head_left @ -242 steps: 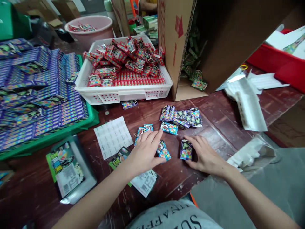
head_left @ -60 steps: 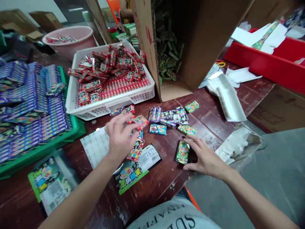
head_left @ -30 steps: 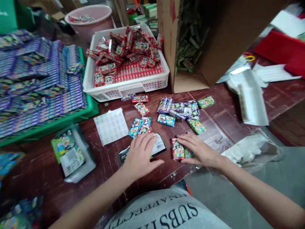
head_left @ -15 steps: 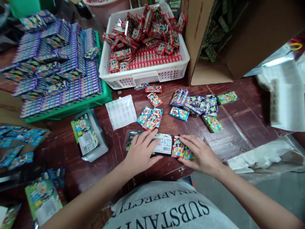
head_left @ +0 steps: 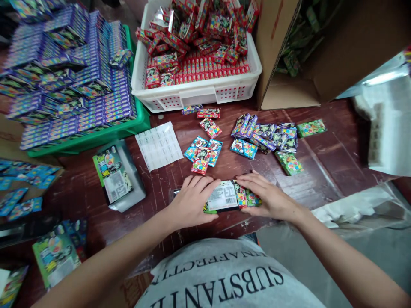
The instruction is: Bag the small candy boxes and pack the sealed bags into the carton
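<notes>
My left hand lies on a flat plastic bag with a barcode label near the table's front edge, fingers curled over its left end. My right hand presses a small stack of candy packets, red and green on top, against the bag's open right end. Just beyond lie loose blue and red packets and a pile of purple packets with two green ones beside it.
A white basket of red packets stands at the back. A green tray of purple boxes is at the left, an open cardboard box at the right. A sticker sheet and another printed bag lie left of my hands.
Earlier my left hand brought red packets over and my right stacked them. Over the last second both hands drew the bag and the stack together; the stack now meets the bag's mouth.
</notes>
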Demonstrator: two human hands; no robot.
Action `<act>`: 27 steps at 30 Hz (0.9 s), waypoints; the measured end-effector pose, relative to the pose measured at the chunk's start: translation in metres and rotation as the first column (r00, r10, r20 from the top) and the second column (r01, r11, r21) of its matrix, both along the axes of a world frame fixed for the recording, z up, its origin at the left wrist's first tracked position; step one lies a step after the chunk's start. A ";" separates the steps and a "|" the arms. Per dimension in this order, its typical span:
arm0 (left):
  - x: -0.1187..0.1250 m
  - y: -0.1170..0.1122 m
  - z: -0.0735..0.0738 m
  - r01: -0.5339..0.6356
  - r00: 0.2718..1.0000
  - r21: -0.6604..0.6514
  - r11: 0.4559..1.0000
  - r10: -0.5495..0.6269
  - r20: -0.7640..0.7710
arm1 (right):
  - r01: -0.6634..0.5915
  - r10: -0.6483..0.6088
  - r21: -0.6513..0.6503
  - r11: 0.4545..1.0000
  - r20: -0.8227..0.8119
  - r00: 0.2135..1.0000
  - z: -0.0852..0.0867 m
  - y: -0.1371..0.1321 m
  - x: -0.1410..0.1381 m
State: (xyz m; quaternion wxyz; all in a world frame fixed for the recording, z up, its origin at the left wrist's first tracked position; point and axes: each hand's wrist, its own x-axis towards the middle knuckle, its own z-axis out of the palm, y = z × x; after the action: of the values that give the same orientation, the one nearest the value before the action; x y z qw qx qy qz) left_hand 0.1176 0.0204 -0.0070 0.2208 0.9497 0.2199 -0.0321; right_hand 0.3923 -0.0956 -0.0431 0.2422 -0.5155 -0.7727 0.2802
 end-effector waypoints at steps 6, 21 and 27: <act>0.001 -0.007 -0.001 -0.070 0.998 -0.017 0.997 0.070 -0.007 | 0.022 -0.019 -0.038 0.999 0.076 0.997 0.009 -0.008 0.012; -0.009 -0.004 -0.002 -0.037 0.999 -0.091 0.995 0.041 0.035 | -0.150 0.151 -0.080 0.985 0.006 0.988 0.011 0.019 0.023; -0.010 -0.013 0.004 -0.189 0.980 -0.041 0.981 0.191 0.063 | -0.126 0.126 -0.055 0.990 -0.013 0.992 0.012 0.023 0.021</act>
State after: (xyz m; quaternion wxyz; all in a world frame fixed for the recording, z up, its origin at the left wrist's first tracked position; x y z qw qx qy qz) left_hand 0.1075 0.0078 -0.0034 0.2467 0.9209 0.3014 0.0170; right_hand 0.4129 -0.0729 -0.0309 0.2131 -0.4710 -0.7944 0.3188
